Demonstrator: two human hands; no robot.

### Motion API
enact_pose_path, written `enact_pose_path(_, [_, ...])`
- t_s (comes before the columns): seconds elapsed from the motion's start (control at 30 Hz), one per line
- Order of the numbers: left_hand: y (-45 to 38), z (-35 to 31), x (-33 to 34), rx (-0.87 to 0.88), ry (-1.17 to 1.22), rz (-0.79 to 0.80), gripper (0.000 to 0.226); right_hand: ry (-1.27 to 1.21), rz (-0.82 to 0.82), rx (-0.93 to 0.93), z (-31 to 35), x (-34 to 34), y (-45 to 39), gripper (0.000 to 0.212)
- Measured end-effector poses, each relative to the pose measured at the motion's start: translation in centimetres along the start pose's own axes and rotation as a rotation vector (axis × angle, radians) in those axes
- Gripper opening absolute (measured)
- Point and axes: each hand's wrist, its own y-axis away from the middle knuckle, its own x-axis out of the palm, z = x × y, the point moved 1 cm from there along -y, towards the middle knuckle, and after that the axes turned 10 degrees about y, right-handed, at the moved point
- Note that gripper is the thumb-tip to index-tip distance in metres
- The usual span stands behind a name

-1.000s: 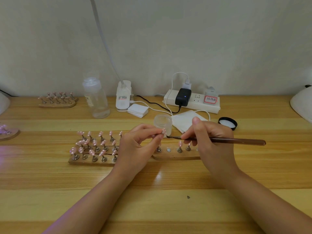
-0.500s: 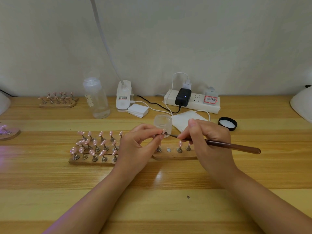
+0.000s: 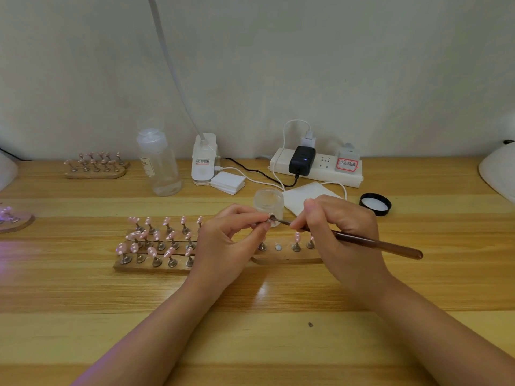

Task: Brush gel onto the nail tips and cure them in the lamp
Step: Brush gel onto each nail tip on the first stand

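My left hand (image 3: 228, 246) pinches a small nail tip on its metal stand (image 3: 271, 218) between thumb and forefinger, lifted above the table. My right hand (image 3: 342, 235) grips a brown-handled brush (image 3: 376, 242), and the bristles touch that tip. An open frosted gel jar (image 3: 268, 201) stands just behind the tip. Below my hands lies a wooden holder (image 3: 284, 256) with a few pink tips and one bare magnet spot. To the left, a wooden board (image 3: 152, 267) carries several pink dotted nail tips on stands. A white lamp (image 3: 498, 169) shows at the right edge.
At the back stand a clear bottle (image 3: 160, 162), a white clip lamp base (image 3: 204, 160), a stack of white pads (image 3: 228, 182), and a power strip (image 3: 317, 165) with cables. A black jar lid (image 3: 375, 204) and white cloth (image 3: 303, 195) lie right of the jar. More tip holders (image 3: 94, 167) sit back left.
The brush handle has dipped lower at its far end and the bristles have slid along the held tip. My left hand stays nearly still.
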Motion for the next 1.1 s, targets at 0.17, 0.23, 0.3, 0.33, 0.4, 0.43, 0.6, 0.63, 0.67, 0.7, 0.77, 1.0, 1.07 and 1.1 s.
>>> enact_pose_path(0.17, [-0.09, 0.16, -0.02, 0.009, 0.045, -0.026, 0.013, 0.018, -0.025, -0.041, -0.03, 0.02, 0.28, 0.042])
enact_pose_path(0.23, [-0.12, 0.15, -0.07, 0.026, 0.056, -0.043, 0.012, -0.014, -0.048, -0.006, -0.09, 0.00, 0.42, 0.043])
enact_pose_path(0.3, [-0.15, 0.16, -0.11, 0.040, 0.060, -0.052, 0.013, -0.044, -0.085, 0.032, -0.14, -0.03, 0.43, 0.042])
enact_pose_path(0.33, [-0.17, 0.19, -0.14, 0.043, 0.062, -0.053, 0.014, -0.046, -0.101, 0.045, -0.14, -0.04, 0.41, 0.042])
enact_pose_path(0.4, [-0.20, 0.27, -0.15, 0.050, 0.062, -0.050, 0.017, -0.036, -0.119, 0.051, -0.08, -0.01, 0.43, 0.040])
enact_pose_path(0.43, [-0.20, 0.29, -0.17, 0.052, 0.062, -0.051, 0.016, -0.030, -0.125, 0.048, -0.03, 0.01, 0.46, 0.039])
enact_pose_path(0.6, [-0.17, 0.32, -0.35, 0.031, 0.022, -0.069, 0.008, -0.016, -0.125, 0.024, 0.10, 0.09, 0.50, 0.035])
enact_pose_path(0.63, [-0.17, 0.27, -0.34, 0.031, 0.017, -0.068, 0.008, -0.011, -0.125, 0.021, 0.13, 0.12, 0.50, 0.035])
enact_pose_path(0.67, [-0.17, 0.22, -0.31, 0.033, 0.019, -0.067, 0.009, -0.005, -0.126, 0.019, 0.14, 0.14, 0.49, 0.035])
enact_pose_path(0.7, [-0.16, 0.16, -0.26, 0.034, 0.026, -0.068, 0.009, 0.000, -0.129, 0.015, 0.18, 0.16, 0.49, 0.036])
enact_pose_path(0.77, [-0.15, 0.11, -0.17, 0.040, 0.042, -0.068, 0.011, 0.013, -0.134, 0.002, 0.25, 0.23, 0.46, 0.036])
enact_pose_path(1.0, [-0.18, 0.07, 0.07, 0.057, 0.048, -0.071, 0.015, 0.038, -0.098, -0.002, 0.19, 0.54, 0.50, 0.035])
enact_pose_path(1.07, [-0.16, 0.13, 0.06, 0.057, 0.055, -0.072, 0.015, 0.035, -0.079, -0.007, 0.16, 0.64, 0.50, 0.035])
enact_pose_path(1.1, [-0.16, 0.20, 0.03, 0.057, 0.054, -0.073, 0.015, 0.033, -0.073, -0.017, 0.18, 0.66, 0.53, 0.035])
